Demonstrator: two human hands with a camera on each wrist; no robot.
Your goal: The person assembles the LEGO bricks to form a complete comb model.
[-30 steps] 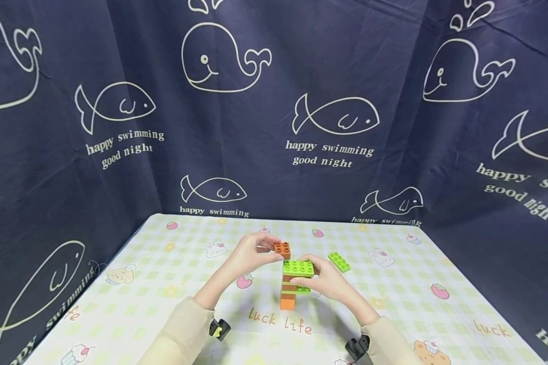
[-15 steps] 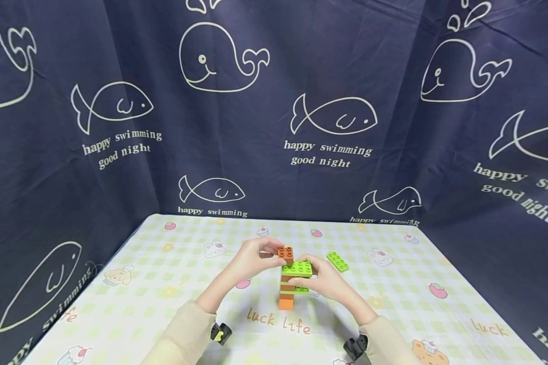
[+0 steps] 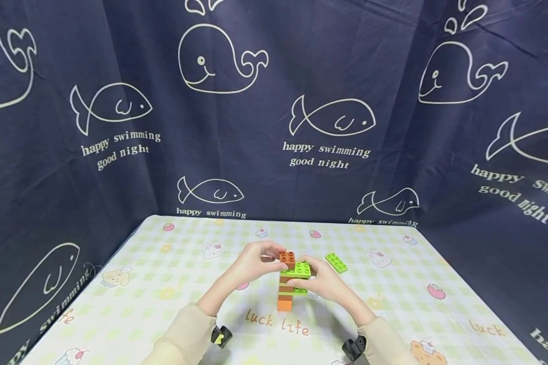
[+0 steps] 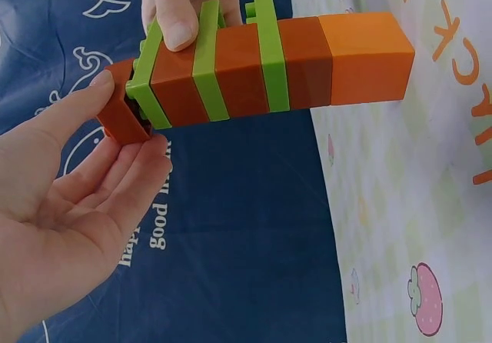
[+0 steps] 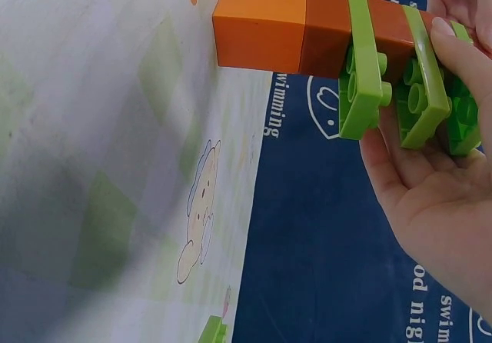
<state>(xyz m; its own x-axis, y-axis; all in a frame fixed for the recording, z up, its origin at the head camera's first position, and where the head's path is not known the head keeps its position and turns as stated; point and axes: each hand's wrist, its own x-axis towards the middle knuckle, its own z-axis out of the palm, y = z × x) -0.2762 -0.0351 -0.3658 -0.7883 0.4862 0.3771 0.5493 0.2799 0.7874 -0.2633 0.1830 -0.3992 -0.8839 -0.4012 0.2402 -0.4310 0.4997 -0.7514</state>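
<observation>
A tower of toy building bricks (image 4: pixel 307 62) stands upright on the table, with an orange brick (image 3: pixel 284 303) at its foot and brown bricks alternating with green plates above. My left hand (image 3: pixel 255 261) pinches a brown brick (image 3: pixel 287 259) between thumb and fingers at the tower's top. In the left wrist view this brick (image 4: pixel 123 104) sits slightly tilted against the top green plate (image 4: pixel 150 81), a thin gap along its edge. My right hand (image 3: pixel 324 278) grips the tower's upper part, thumb on the near side. The green plates (image 5: pixel 365 81) jut out toward my right palm.
A loose green plate (image 3: pixel 336 262) lies on the table behind my right hand. The table (image 3: pixel 173 284) wears a checked cloth with printed animals and fruit. Dark blue curtains (image 3: pixel 274 167) with whale and fish drawings hang around its back and sides.
My left hand has brought the brown brick right and down from beside the tower onto the top green plate. The right hand keeps its grip on the tower.
</observation>
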